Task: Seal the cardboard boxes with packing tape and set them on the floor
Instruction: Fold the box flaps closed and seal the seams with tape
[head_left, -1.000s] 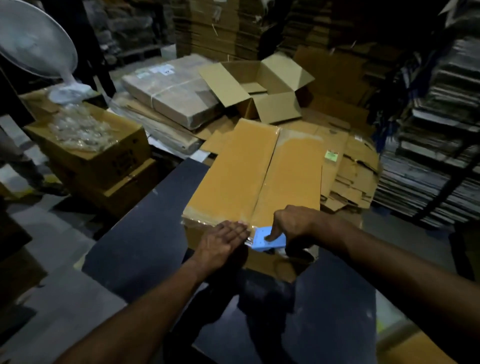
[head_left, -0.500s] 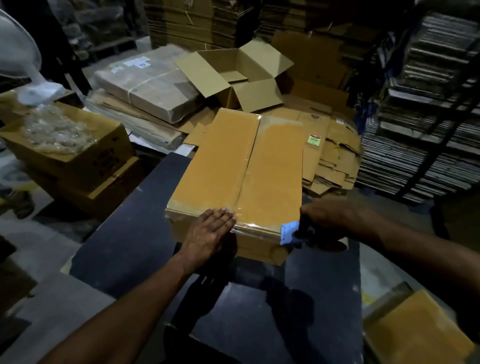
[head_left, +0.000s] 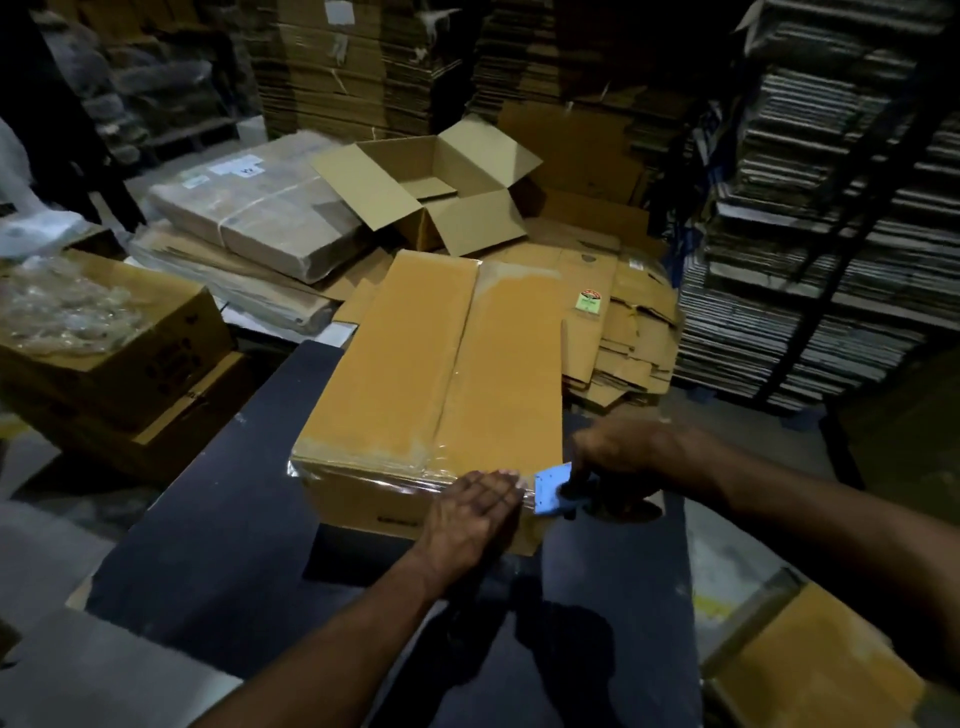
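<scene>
A closed cardboard box (head_left: 436, 364) lies on the dark table (head_left: 208, 519), its flaps meeting along a centre seam. Clear packing tape (head_left: 374, 465) shines along its near top edge. My left hand (head_left: 475, 512) presses flat on the near right corner of the box, over the tape. My right hand (head_left: 623, 457) grips a tape dispenser (head_left: 558, 491) with a blue plate, just off the box's right near corner and touching the tape end.
An open empty box (head_left: 431, 182) stands behind. Flattened cartons (head_left: 618, 332) lie to the right of the box, wrapped bundles (head_left: 260, 218) at the back left. A box of plastic wrap (head_left: 104, 332) sits left. Another tan box (head_left: 810, 670) shows at lower right. Stacked cardboard fills the background.
My right hand has drawn the dispenser rightwards along the near edge, past the box's corner. My left hand has slid right after it, smoothing the tape.
</scene>
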